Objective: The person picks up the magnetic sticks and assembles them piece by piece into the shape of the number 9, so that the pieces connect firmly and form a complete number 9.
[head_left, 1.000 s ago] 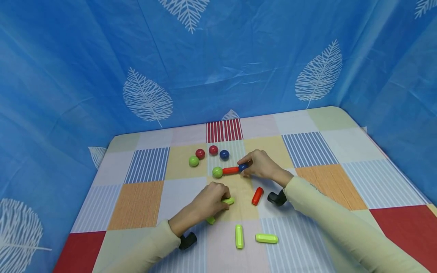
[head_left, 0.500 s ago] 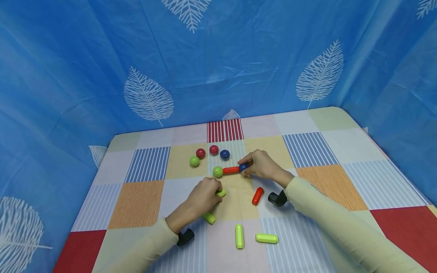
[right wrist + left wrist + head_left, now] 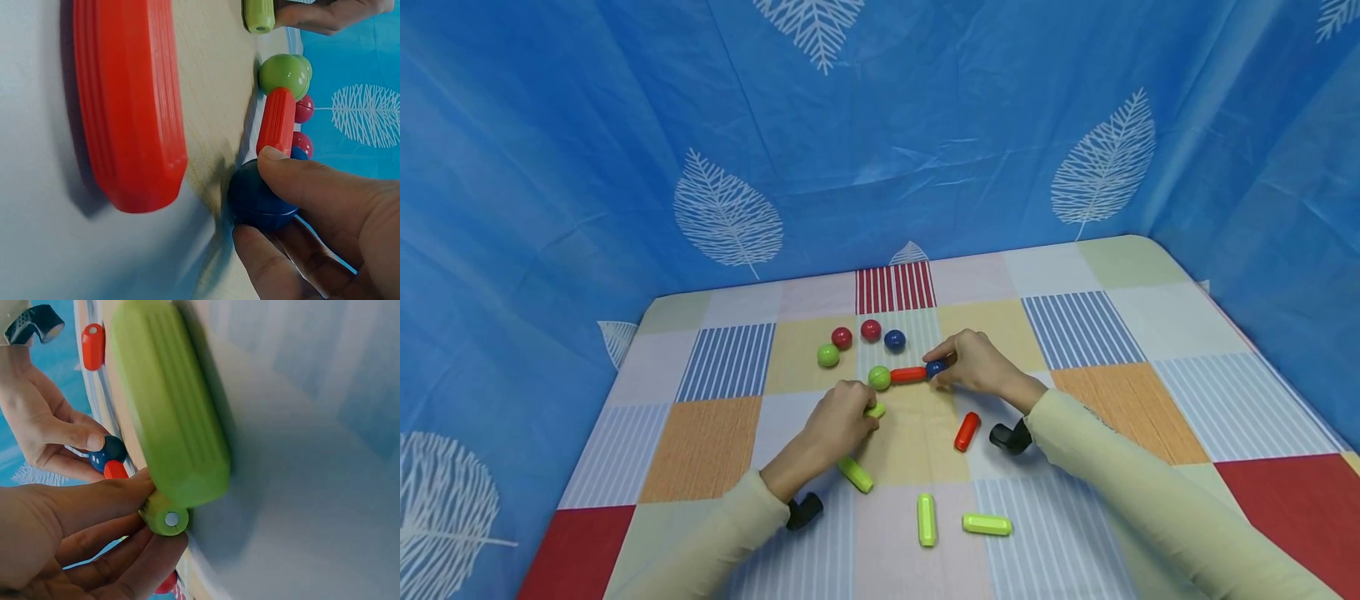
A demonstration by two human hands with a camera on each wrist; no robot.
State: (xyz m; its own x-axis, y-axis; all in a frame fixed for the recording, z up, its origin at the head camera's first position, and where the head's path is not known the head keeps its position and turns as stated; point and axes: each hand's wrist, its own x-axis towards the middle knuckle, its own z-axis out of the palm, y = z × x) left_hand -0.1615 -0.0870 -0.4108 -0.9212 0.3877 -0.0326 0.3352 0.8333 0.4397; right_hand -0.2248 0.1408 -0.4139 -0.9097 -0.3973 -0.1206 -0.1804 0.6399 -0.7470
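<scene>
My right hand point(image 3: 976, 363) pinches a blue ball point(image 3: 259, 195) between thumb and fingers. That ball is joined to a red rod point(image 3: 908, 375), with a green ball point(image 3: 879, 377) at the rod's left end. My left hand point(image 3: 838, 419) pinches a light-green rod point(image 3: 876, 410) just in front of the green ball, apart from it. In the left wrist view a pale round tip shows on the end of this held rod point(image 3: 167, 515). A second light-green rod point(image 3: 856, 474) lies on the table beneath the left wrist, large in the left wrist view.
Behind the joined pieces lie two red balls point(image 3: 871, 330), a loose blue ball point(image 3: 895, 340) and another green ball point(image 3: 828, 355). A loose red rod point(image 3: 967, 432) lies near the right wrist. Two more light-green rods point(image 3: 927, 520) lie toward the front of the patchwork-covered table point(image 3: 700, 450).
My left hand has moved away from me and slightly left with the light-green rod, uncovering more of the rod under its wrist. The right hand stays in place on the blue ball.
</scene>
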